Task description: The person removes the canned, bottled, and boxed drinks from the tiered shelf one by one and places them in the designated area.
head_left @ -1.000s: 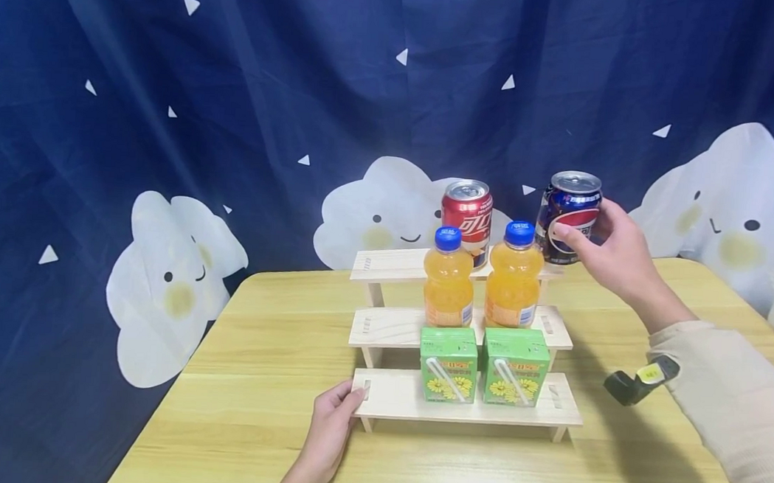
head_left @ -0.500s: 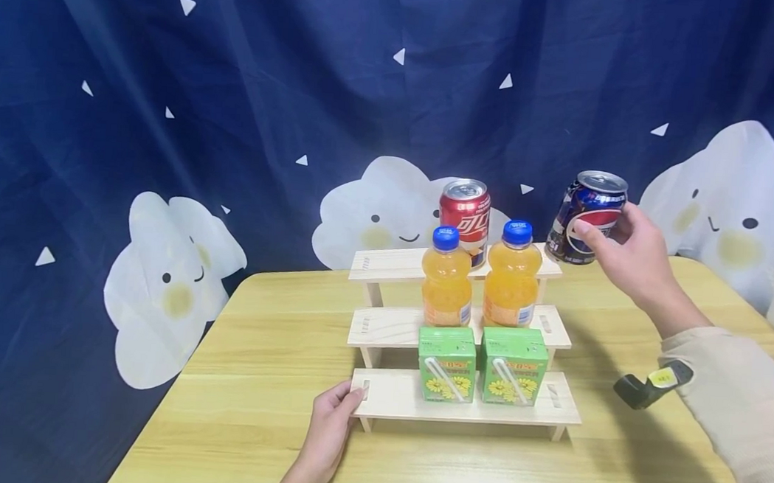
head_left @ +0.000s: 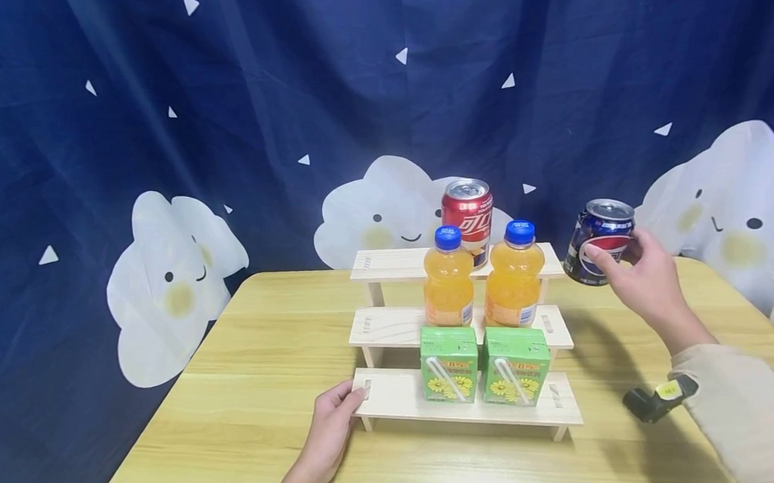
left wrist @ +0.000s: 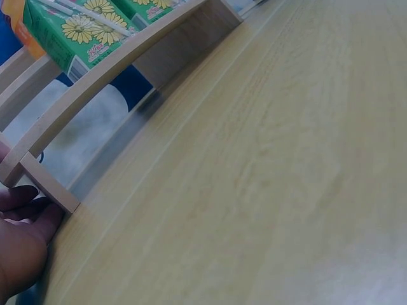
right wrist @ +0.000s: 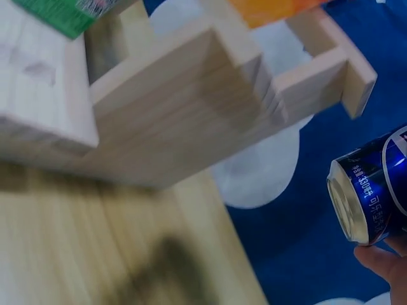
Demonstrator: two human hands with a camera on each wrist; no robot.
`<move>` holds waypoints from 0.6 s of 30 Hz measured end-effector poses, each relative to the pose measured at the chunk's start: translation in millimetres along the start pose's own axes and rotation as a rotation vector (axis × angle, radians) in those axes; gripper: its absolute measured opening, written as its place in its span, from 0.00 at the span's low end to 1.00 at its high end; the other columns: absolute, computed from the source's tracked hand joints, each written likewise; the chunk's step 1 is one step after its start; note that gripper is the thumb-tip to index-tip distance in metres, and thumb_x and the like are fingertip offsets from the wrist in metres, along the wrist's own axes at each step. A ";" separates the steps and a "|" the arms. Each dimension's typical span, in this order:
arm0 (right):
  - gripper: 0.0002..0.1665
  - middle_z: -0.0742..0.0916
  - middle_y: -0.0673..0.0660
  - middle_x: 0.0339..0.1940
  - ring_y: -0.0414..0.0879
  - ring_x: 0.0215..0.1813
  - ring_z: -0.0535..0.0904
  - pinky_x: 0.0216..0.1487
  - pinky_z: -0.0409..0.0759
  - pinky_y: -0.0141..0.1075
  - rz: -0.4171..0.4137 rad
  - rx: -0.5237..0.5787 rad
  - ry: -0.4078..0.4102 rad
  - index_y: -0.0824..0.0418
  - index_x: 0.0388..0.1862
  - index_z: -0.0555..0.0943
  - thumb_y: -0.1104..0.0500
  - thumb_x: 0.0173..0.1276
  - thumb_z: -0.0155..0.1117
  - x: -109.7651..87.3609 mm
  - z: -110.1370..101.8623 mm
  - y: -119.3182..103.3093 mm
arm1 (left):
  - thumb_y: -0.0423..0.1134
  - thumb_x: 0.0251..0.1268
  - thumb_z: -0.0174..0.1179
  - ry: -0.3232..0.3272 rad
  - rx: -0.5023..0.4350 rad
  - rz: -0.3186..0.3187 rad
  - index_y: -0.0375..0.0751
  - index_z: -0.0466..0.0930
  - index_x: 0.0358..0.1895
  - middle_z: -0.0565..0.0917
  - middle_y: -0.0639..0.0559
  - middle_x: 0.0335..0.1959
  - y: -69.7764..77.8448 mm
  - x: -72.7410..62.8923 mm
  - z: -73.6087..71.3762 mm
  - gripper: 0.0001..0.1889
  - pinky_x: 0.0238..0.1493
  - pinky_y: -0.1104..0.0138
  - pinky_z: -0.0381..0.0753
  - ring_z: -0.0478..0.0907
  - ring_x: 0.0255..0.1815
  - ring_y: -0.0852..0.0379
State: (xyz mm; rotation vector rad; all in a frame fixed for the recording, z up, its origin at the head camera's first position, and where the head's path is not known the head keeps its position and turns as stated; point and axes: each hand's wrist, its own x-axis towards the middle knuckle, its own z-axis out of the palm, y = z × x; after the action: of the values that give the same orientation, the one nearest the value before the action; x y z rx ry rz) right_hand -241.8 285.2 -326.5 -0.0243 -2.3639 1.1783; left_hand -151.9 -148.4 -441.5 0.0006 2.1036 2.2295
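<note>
My right hand (head_left: 650, 283) grips a blue Pepsi can (head_left: 603, 243) in the air, just right of the top step of a three-step wooden rack (head_left: 387, 393). In the right wrist view the can (right wrist: 372, 190) shows its base, apart from the rack. My left hand (head_left: 329, 423) holds the left end of the bottom step, its thumb on top and other fingers beneath. A red Coke can (head_left: 466, 217) stands on the top step. Two orange juice bottles (head_left: 447, 286) occupy the middle step, and two green drink cartons (head_left: 449, 363) the bottom one.
The rack stands on a light wooden table (head_left: 254, 351). Behind the table hangs a dark blue curtain (head_left: 290, 80) printed with white clouds. A black wrist camera (head_left: 657, 398) is strapped over my right sleeve.
My right hand has carried the Pepsi can rightward, off the right end of the top step, then slightly down. The left hand has stayed on the rack.
</note>
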 end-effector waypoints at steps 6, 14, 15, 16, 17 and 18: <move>0.36 0.80 0.69 0.52 0.19 0.38 0.64 0.40 0.67 0.22 0.042 -0.013 0.004 0.66 0.60 0.68 0.43 0.63 0.62 -4.1 2.8 20.9 | 0.34 0.68 0.48 -0.001 -0.011 -0.001 0.18 0.67 0.57 0.78 0.37 0.49 0.5 -0.3 0.0 0.21 0.54 0.72 0.78 0.79 0.48 0.58; 0.39 0.79 0.73 0.52 0.27 0.39 0.66 0.44 0.68 0.33 0.104 -0.055 0.007 0.68 0.61 0.67 0.42 0.63 0.61 -13.8 5.2 48.7 | 0.35 0.68 0.48 -0.001 -0.011 -0.001 0.19 0.67 0.57 0.78 0.38 0.50 0.5 -0.5 0.2 0.21 0.54 0.73 0.78 0.78 0.48 0.58; 0.39 0.79 0.73 0.51 0.31 0.41 0.69 0.46 0.69 0.37 0.113 -0.059 0.007 0.69 0.61 0.67 0.42 0.63 0.61 -15.3 6.1 52.2 | 0.34 0.68 0.48 -0.001 -0.013 -0.002 0.19 0.67 0.57 0.78 0.38 0.49 0.6 -0.5 0.2 0.21 0.54 0.73 0.79 0.79 0.48 0.59; 0.39 0.79 0.73 0.52 0.37 0.43 0.71 0.47 0.70 0.41 0.124 -0.058 0.003 0.69 0.62 0.66 0.42 0.64 0.61 -17.0 6.9 55.6 | 0.34 0.68 0.48 -0.002 -0.016 -0.002 0.18 0.67 0.57 0.79 0.38 0.49 0.6 -0.5 0.2 0.21 0.53 0.72 0.79 0.79 0.47 0.59; 0.41 0.78 0.74 0.52 0.43 0.46 0.72 0.50 0.70 0.47 0.137 -0.060 -0.004 0.69 0.63 0.65 0.41 0.64 0.60 -18.6 7.6 58.6 | 0.34 0.68 0.48 -0.002 -0.018 -0.002 0.18 0.67 0.57 0.79 0.39 0.48 0.6 -0.4 0.2 0.21 0.53 0.72 0.79 0.79 0.47 0.59; 0.42 0.77 0.75 0.53 0.50 0.49 0.73 0.51 0.70 0.51 0.149 -0.058 -0.008 0.70 0.64 0.64 0.41 0.64 0.60 -19.9 8.5 61.3 | 0.34 0.68 0.48 -0.003 -0.020 -0.002 0.18 0.67 0.57 0.79 0.39 0.48 0.7 -0.5 0.1 0.21 0.53 0.72 0.79 0.79 0.47 0.59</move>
State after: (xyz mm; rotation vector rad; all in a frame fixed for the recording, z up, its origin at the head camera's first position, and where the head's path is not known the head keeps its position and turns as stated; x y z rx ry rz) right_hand -240.2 312.6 -385.4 -0.2187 -2.4377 1.1788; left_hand -151.4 -148.3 -440.8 0.0005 2.0788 2.2474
